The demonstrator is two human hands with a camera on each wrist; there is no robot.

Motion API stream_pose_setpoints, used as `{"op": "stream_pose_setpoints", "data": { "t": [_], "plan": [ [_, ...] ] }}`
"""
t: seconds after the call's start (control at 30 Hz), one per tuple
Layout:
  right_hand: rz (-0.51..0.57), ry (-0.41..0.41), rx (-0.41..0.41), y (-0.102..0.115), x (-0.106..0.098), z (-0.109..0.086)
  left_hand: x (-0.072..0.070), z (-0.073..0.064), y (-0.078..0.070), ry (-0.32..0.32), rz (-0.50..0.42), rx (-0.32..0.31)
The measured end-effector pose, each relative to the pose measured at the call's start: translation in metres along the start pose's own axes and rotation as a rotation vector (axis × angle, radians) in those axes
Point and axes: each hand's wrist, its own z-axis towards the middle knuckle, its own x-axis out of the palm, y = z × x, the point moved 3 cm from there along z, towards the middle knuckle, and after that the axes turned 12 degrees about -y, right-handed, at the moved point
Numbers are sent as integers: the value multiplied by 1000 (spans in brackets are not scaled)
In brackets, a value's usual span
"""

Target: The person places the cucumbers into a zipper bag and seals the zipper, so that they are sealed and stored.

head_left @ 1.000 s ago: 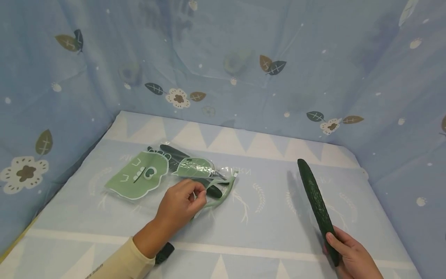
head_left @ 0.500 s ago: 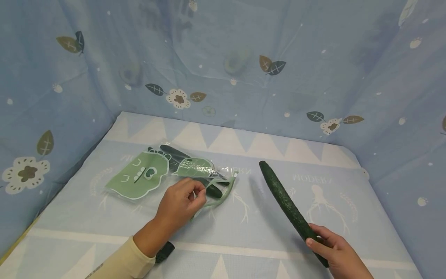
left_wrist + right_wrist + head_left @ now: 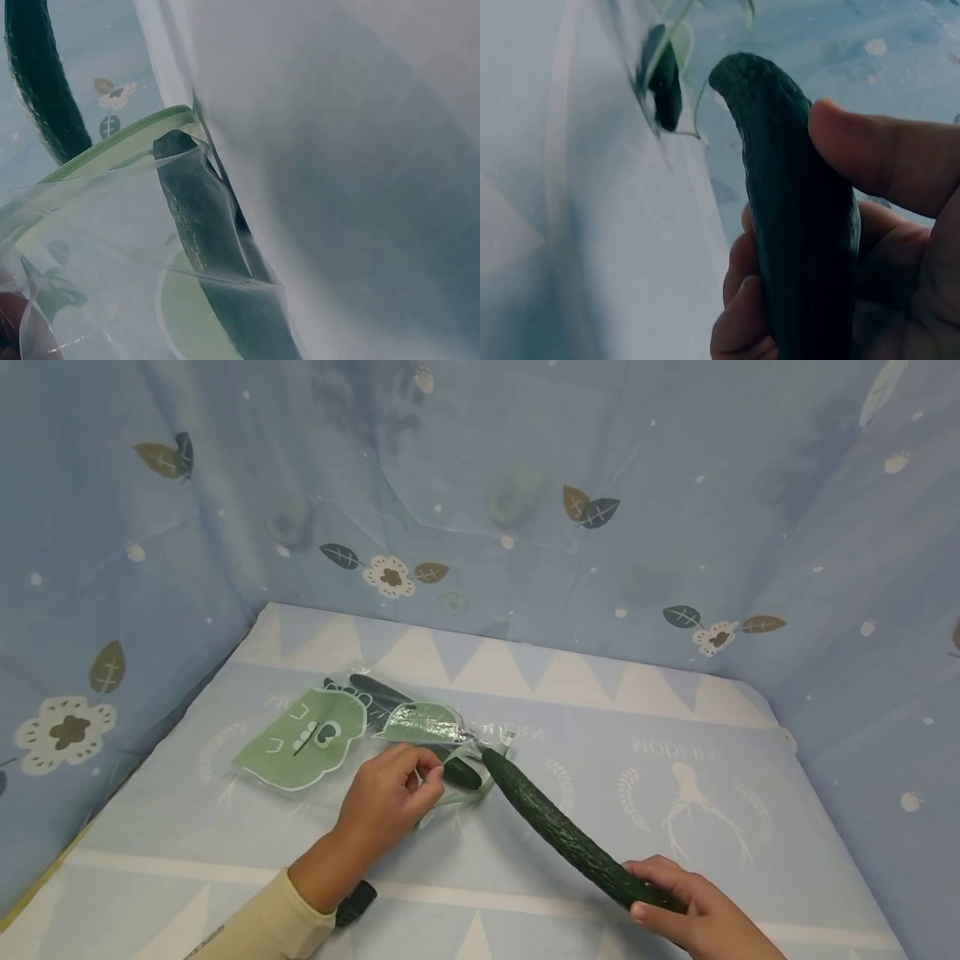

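Note:
My left hand point(image 3: 393, 789) pinches the green-edged rim of a clear plastic bag point(image 3: 300, 739) printed with a green cartoon face. Several dark green cucumbers lie inside; one cucumber point(image 3: 459, 772) has its end close to the mouth. In the left wrist view that bagged cucumber point(image 3: 199, 217) shows through the film, below the green rim point(image 3: 127, 135). My right hand point(image 3: 693, 906) grips a long cucumber point(image 3: 570, 835) near its lower end, thumb on one side and fingers round the other. The far tip of this cucumber overlaps the bag's mouth in the head view.
A light blue patterned cloth point(image 3: 525, 877) covers the table. Blue curtains point(image 3: 480, 485) with flowers and leaves hang behind and at both sides. A dark object point(image 3: 355, 903) shows partly behind the left sleeve point(image 3: 273, 922).
My right hand has swung the cucumber leftward, its tip travelling from over the right side of the table to the bag's mouth. The left hand has kept its hold on the rim.

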Motion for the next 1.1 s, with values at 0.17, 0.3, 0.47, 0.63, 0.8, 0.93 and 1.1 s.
{"op": "stream_pose_setpoints", "data": {
  "t": [0.17,0.3,0.47,0.63,0.8,0.93,1.1],
  "plan": [
    [15,83,-67,-2,-3,1,-4,1,1,-5,13,1],
    [30,114,-59,6,6,9,-6,1,0,1,8,-8],
    [34,100,-47,24,20,20,-3,0,-1,28,-6,-24],
    [-9,12,-103,48,34,38,-1,-2,-1,27,-3,-25],
    [-29,-49,-160,69,54,62,-1,-4,-1,23,-1,-37],
    [-12,-79,-190,80,74,80,-2,-6,-2,18,1,-41],
    [-11,-125,-208,92,94,98,-1,-6,-3,11,4,-31]
  ]
}}
